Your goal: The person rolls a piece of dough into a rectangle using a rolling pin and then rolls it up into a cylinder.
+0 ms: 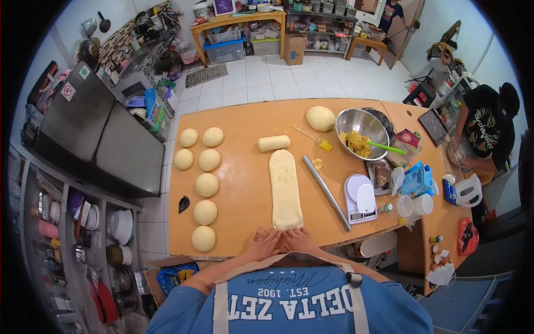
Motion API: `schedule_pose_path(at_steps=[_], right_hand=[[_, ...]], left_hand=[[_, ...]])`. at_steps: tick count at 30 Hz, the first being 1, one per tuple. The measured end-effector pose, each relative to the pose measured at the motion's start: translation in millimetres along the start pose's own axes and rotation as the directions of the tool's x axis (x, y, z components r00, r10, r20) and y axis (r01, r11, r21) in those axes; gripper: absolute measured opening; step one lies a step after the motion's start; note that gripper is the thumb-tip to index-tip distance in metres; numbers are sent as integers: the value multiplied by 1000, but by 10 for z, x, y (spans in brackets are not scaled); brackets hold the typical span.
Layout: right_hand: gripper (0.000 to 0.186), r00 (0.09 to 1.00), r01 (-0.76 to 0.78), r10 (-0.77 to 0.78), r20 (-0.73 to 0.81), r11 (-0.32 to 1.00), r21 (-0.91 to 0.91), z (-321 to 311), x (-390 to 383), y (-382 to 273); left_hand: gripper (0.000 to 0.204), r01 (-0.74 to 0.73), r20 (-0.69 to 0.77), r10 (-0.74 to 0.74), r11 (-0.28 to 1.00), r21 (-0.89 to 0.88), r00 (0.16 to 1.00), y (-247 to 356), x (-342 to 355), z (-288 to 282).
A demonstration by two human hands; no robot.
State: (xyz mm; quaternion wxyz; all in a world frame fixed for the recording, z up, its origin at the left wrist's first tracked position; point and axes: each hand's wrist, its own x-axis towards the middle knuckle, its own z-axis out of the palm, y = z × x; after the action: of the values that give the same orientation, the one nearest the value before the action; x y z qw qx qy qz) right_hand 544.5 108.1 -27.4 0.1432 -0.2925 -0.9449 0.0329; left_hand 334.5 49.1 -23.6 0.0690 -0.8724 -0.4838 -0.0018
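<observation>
A long flattened strip of pale dough (286, 189) lies lengthwise on the wooden table in front of me. At its near end, my left hand (266, 241) and my right hand (298, 240) are side by side, fingers bent over the dough's edge; the thumbs are mostly hidden. Just beyond the strip's far end is a rolled dough log (273, 143). To the right rests a metal rolling rod (327, 193), set at a slant. Several round dough balls (207, 185) sit in rows on the left.
A steel bowl (346, 118) holds yellow filling and a green-handled spatula. Near it are a large dough ball (320, 118), a yellow pastry brush (324, 144) and a white kitchen scale (360, 198). Another person (483, 128) works at the right. A fridge (94, 133) stands left.
</observation>
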Motion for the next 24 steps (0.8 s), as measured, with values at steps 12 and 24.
schedule_pose_path(at_steps=[12, 24], right_hand=[[39, 995, -51, 46, 84, 997, 50, -74, -18, 51], [36, 997, -62, 56, 54, 991, 119, -168, 20, 86]], left_hand=[[74, 62, 26, -59, 989, -134, 998, 18, -15, -21], [70, 122, 6, -124, 964, -235, 992, 38, 3, 15]])
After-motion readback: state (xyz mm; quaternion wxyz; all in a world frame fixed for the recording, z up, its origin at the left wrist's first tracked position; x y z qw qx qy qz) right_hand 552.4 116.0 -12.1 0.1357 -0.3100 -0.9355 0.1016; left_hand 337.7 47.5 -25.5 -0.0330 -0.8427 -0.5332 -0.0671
